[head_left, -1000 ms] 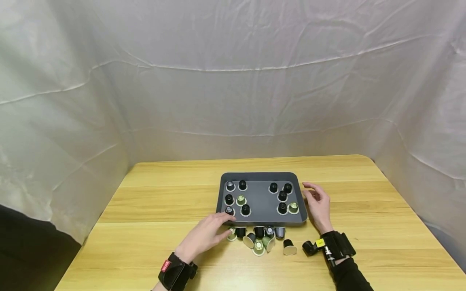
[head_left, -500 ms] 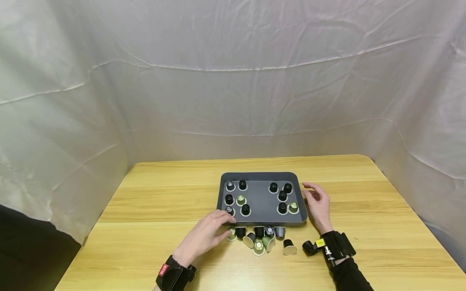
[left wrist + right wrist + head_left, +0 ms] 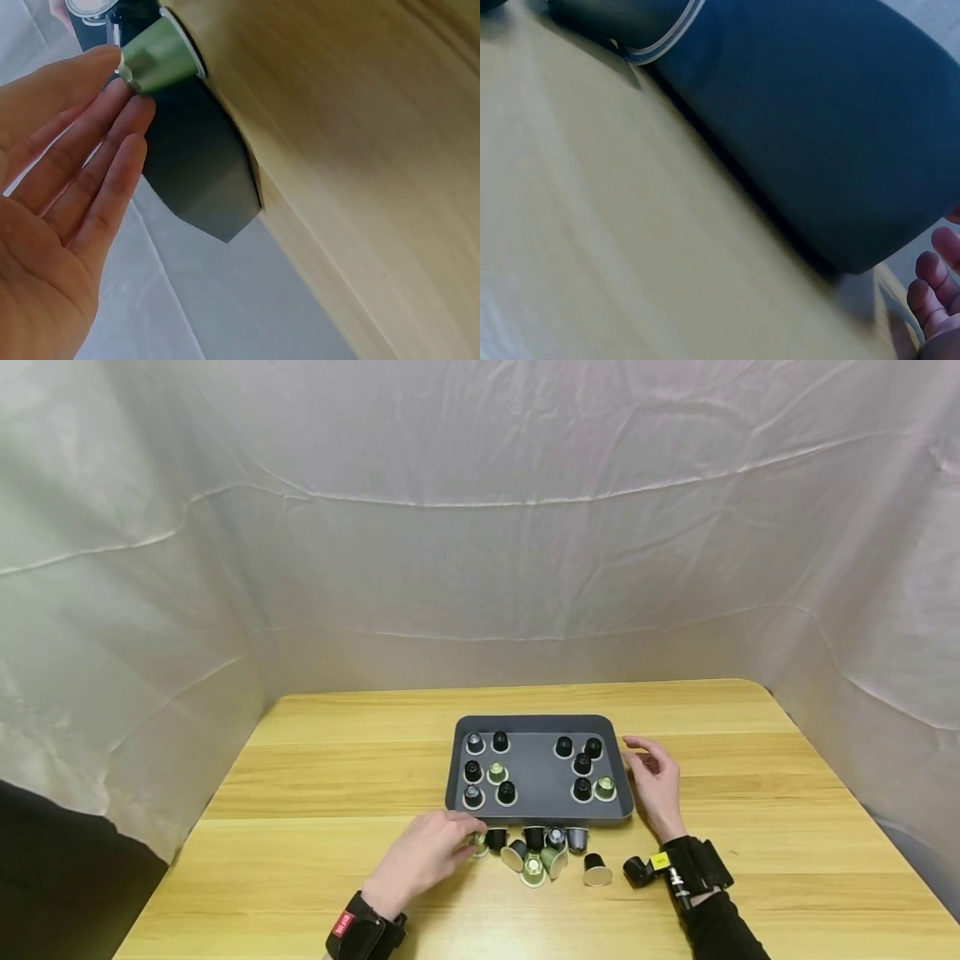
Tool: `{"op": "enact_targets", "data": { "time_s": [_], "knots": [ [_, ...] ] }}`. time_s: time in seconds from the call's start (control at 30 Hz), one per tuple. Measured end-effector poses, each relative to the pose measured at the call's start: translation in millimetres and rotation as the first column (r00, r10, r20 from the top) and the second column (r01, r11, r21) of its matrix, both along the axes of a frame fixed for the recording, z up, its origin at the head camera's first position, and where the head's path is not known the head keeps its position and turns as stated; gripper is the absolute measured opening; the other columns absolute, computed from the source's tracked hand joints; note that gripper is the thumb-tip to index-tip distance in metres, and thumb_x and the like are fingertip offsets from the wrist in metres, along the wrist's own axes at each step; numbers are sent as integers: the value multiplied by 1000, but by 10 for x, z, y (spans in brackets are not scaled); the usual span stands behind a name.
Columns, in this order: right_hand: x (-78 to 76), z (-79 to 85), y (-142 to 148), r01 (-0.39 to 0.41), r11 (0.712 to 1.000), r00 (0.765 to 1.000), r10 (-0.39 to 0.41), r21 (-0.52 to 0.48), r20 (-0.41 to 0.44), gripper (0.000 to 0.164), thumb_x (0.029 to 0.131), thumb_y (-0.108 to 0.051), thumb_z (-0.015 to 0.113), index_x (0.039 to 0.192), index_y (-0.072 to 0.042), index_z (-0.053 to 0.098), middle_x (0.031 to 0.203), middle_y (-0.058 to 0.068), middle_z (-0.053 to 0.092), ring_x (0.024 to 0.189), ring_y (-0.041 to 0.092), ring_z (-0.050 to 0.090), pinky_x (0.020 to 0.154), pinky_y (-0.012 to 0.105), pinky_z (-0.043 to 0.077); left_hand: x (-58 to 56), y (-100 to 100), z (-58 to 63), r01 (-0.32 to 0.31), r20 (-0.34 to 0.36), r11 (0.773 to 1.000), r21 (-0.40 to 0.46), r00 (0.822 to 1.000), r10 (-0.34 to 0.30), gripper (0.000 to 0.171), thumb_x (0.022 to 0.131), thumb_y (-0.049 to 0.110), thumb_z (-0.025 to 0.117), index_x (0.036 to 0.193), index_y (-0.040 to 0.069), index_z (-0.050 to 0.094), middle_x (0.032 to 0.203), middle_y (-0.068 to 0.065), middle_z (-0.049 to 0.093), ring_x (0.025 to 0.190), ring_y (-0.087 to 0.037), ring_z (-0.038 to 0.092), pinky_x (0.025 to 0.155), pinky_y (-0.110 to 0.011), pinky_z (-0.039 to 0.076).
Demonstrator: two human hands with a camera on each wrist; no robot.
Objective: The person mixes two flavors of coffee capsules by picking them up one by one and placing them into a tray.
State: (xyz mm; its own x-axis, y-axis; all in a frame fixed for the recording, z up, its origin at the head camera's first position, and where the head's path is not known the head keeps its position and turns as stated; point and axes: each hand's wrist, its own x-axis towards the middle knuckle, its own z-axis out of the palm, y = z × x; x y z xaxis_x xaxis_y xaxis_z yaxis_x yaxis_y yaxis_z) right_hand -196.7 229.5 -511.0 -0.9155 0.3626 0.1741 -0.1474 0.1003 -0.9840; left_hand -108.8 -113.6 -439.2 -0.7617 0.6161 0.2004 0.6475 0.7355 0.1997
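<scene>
At the tray's front left corner, my left hand (image 3: 423, 858) pinches the narrow end of a green coffee capsule (image 3: 478, 843). In the left wrist view, the thumb and fingertips meet at the narrow end of this green capsule (image 3: 161, 58), and its rim is against the wooden table. A dark grey tray (image 3: 534, 777) holds several black, grey and green capsules, rims down, in a left and a right group. My right hand (image 3: 657, 785) rests beside the tray's right wall with fingers loosely bent and holding nothing. Its fingers (image 3: 930, 285) show only at the right wrist view's edge.
Several loose capsules lie in front of the tray, among them a green one (image 3: 532, 870), a grey one (image 3: 577, 838) and a black one lying apart (image 3: 596, 870). Pale cloth (image 3: 480, 568) hangs behind the wooden table (image 3: 337, 760).
My left hand has moved down from above the tray's front left corner to the green capsule in front of it. The grey capsule in that corner is now uncovered. My right hand has stayed still.
</scene>
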Motion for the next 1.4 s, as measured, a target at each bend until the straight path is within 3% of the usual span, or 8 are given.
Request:
{"op": "enact_targets", "data": {
  "time_s": [0.3,0.67,1.0,1.4],
  "knots": [
    [-1,-1,1,-3,1000,1000,3,-5,-3,27,96,0,60,121,3,68,102,-9,63,75,-2,58,68,12,52,13,38,-12,-29,-33,998,-62,999,27,26,81,18,81,107,17,76,102,2,79,86,-16,74,69,-27,60],
    [-4,-3,6,-1,1000,1000,1,1,-7,27,96,1,59,121,3,68,101,-11,63,75,-2,58,68,12,52,-8,53,-51,-37,-17,997,-62,999,36,19,79,16,82,97,18,77,96,3,78,83,-14,72,69,-26,59],
    [-13,-3,10,-4,1000,1000,4,9,3,27,95,0,61,121,2,69,105,-4,64,73,-2,59,68,12,51,-28,66,-96,-26,4,998,-60,1000,26,18,77,12,84,92,19,77,92,3,75,83,-15,70,69,-27,59],
    [157,298,-86,-25,999,1000,25,25,1,27,94,5,60,120,11,65,104,3,67,71,0,59,66,13,51,7,-5,-6,-39,16,999,-25,999,40,21,79,13,82,99,16,77,96,2,78,83,-15,72,72,-28,60]
  ]
}}
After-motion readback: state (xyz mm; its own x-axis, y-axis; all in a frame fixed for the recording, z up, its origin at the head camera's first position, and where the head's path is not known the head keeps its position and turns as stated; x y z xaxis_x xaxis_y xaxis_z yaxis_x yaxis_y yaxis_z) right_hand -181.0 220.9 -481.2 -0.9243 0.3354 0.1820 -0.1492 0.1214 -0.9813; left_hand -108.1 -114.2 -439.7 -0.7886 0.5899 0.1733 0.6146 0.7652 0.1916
